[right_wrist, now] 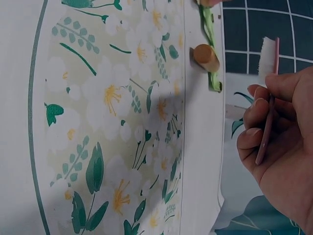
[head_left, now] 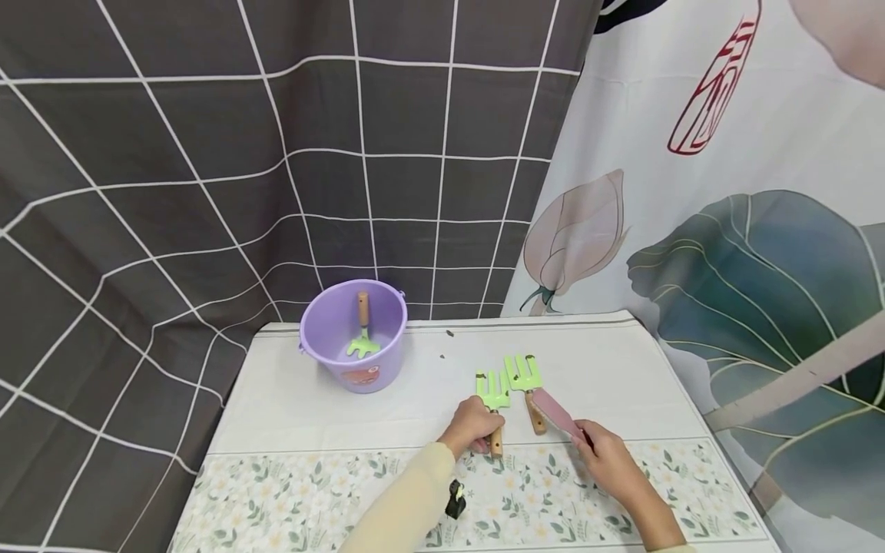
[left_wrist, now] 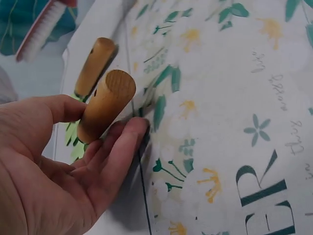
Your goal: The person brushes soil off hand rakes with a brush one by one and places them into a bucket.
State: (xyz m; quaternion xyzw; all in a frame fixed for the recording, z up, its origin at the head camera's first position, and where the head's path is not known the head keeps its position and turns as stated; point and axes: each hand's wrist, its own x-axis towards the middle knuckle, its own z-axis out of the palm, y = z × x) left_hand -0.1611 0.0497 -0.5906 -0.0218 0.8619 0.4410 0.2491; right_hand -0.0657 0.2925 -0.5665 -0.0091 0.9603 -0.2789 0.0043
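My left hand (head_left: 473, 424) pinches the wooden handle (left_wrist: 105, 107) of a lime-green hand fork (head_left: 492, 393) between thumb and fingers, over the table. Dark specks cling to its tines. A second green hand fork (head_left: 523, 374) with a wooden handle lies just to the right, also with dark bits on its tines. My right hand (head_left: 608, 461) grips a pink brush (head_left: 555, 411) by its slim handle (right_wrist: 266, 132). White bristles (right_wrist: 267, 56) show in the right wrist view. In the head view, the brush's far end overlaps the second fork's handle.
A purple bucket (head_left: 383, 376) stands at the table's back left, with a small green hand rake (head_left: 362, 344) inside, handle up. Dark crumbs (head_left: 442, 356) dot the white tabletop (head_left: 574, 353). A small black object (head_left: 455, 499) lies beside my left sleeve. Curtains (head_left: 415, 192) hang behind.
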